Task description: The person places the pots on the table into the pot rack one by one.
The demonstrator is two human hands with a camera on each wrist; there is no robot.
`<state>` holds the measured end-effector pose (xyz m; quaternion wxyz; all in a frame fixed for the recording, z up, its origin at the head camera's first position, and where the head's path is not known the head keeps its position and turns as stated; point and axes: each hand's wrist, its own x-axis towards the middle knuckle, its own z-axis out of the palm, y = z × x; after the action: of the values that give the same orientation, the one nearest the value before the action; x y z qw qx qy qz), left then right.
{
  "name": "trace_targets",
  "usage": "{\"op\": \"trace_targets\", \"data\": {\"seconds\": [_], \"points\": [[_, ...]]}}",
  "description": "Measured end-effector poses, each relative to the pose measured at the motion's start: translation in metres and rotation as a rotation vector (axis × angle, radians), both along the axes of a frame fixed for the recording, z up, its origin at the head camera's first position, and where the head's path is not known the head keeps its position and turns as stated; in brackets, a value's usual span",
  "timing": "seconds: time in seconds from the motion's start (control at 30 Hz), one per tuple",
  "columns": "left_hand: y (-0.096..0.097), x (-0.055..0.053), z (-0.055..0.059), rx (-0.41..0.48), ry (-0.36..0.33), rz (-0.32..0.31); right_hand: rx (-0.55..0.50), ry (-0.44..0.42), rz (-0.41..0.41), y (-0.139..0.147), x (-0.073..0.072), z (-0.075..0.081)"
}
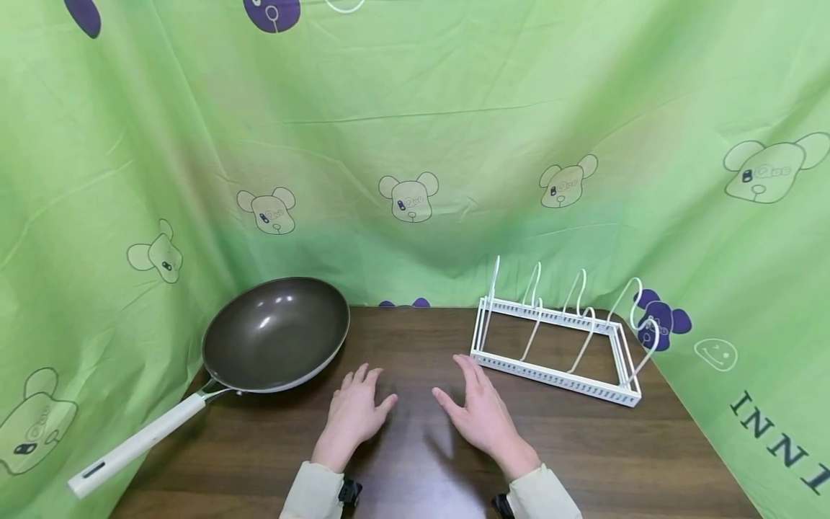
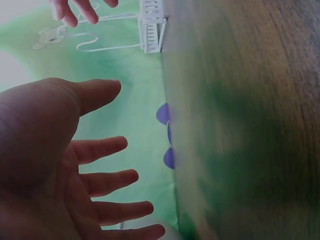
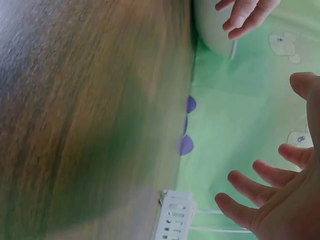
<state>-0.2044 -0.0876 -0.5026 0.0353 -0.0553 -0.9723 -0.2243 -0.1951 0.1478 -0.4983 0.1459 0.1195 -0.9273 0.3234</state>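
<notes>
Found pan (image 1: 279,335) at far left corner of surface (image 1: 415,346), with handle (image 1: 139,444) past left edge, beyond and left of fingers of left hand (image 1: 357,411). Noted white rack (image 1: 554,378) at far right corner, near fingertips of right hand (image 1: 481,414). Saw both hands' fingers spread wide.

We note: pan (image 1: 275,335) interior glossy; handle (image 1: 139,443) smooth, plastic-looking; rack (image 1: 555,378) smooth; tabletop (image 1: 415,440) wood-grained, slight sheen; backdrop (image 1: 415,108) creased cloth.
</notes>
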Motion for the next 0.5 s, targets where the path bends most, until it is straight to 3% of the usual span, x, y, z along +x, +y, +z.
{"op": "trace_targets", "data": {"seconds": [0.2,0.5], "points": [[-0.005,0.005,0.003,-0.008,0.055,0.013,-0.026,-0.006,0.02,-0.006,0.002,0.002],[-0.016,0.015,0.006,0.003,0.082,0.029,-0.071,-0.009,0.064,-0.016,0.005,0.003]]}}
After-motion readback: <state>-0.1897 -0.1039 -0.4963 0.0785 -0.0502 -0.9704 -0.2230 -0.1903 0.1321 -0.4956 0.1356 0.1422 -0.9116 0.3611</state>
